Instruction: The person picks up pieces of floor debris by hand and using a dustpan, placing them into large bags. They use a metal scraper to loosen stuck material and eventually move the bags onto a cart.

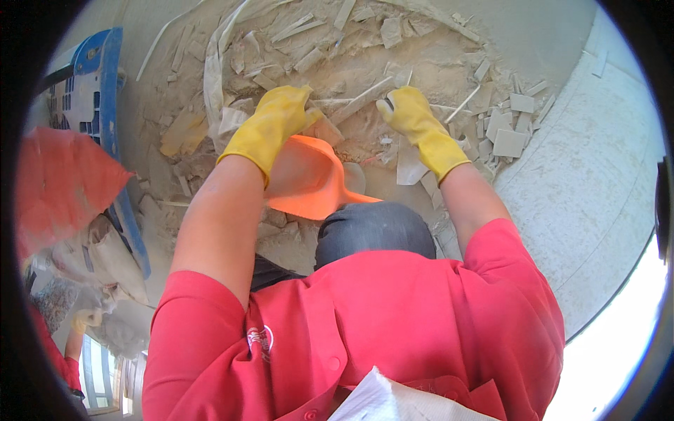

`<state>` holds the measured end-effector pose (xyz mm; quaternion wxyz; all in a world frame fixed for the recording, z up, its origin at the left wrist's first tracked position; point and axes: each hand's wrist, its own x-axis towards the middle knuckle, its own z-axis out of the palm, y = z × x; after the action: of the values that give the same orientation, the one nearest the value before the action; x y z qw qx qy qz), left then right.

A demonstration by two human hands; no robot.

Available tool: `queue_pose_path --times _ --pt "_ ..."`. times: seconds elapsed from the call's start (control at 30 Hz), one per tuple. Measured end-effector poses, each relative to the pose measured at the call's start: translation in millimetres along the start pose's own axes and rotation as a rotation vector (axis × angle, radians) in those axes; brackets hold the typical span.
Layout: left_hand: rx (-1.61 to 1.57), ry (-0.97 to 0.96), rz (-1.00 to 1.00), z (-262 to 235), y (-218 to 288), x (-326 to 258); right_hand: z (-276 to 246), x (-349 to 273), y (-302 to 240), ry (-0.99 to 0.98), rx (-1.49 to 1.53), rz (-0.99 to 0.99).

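Note:
Both my hands wear yellow rubber gloves and reach into a heap of broken tile and dusty rubble (365, 67). My left hand (277, 119) is closed, its fingertips turned down beside a brownish tile piece (324, 130); what it grips is hidden. Under that wrist lies an orange dustpan (309, 179), its handle pointing toward my knee. Curled over the debris, my right hand (414, 123) has its thumb toward the left. Anything in its fingers is hidden. A long pale strip (361, 100) lies between the two hands.
A blue and white plastic crate-like object (105, 91) stands at the left, near a red sheet (67, 186). Square tile offcuts (509, 143) are piled at the right, beside a pale curved surface (590, 189). At the lower left, another person's gloved hand (86, 319) shows.

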<state>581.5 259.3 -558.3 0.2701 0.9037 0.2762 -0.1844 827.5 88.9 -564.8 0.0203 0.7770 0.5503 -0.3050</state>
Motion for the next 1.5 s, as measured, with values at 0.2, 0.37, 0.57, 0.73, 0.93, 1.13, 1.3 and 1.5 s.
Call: queue_pose_path --times 0.2,0.37,0.57,0.73,0.93,1.13,1.3,1.5 --pt "-0.027 -0.179 -0.033 -24 5 -21 -40 -2 13 -0.296 0.056 -0.002" --pt "-0.164 -0.100 0.033 -40 13 -45 -51 0 21 -0.327 -0.114 -0.180" --pt "-0.118 0.206 0.216 -65 4 -85 -111 -61 26 0.165 -0.150 -0.451" --pt "-0.210 0.143 0.090 -77 -6 -109 -164 -104 1 0.337 -0.268 -0.445" --pt "-0.055 0.250 0.009 -86 -46 -99 -184 -98 12 0.366 -0.263 -0.284" --pt "0.123 -0.008 -0.070 -91 -57 -106 -160 -129 31 0.247 -0.189 -0.239" --pt "0.169 0.112 0.046 -128 -43 -76 -169 -147 44 0.225 -0.130 -0.079" --pt "0.106 0.141 0.205 -146 -27 -44 -174 -173 59 0.278 0.035 -0.021"
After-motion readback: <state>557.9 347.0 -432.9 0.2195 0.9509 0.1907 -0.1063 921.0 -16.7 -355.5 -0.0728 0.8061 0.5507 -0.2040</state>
